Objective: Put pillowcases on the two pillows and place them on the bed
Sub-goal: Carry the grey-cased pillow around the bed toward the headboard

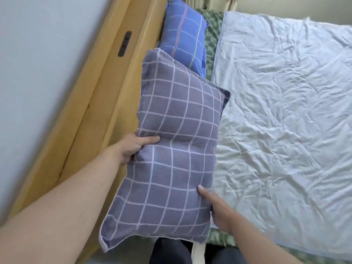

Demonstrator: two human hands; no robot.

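Pillow in the grey check case (169, 141) was up off the mattress, both hands on it, held long-ways beside the headboard (106, 103). The left hand (133, 147) clamped the near-left edge: thumb pressed flat across the top, denting the filling, other fingers tucked out of sight underneath. That looked like a carrying grip, not a stuffing one. The right hand (217, 208) took the opposite long edge lower down, thumb lying on the cover, fingers hidden beneath, so how tightly they curled could not be told. Both forearms reached forward, the left stretched further, which tilted the pillow away toward the head of the bed. Its far corner overlapped the blue striped pillow (186, 35), already cased and lying against the headboard. By the look of it, the second one was being set down just next to it. A pale crumpled quilt (285, 111) covered the bed to the right, with green patterned sheet (211, 39) showing between.
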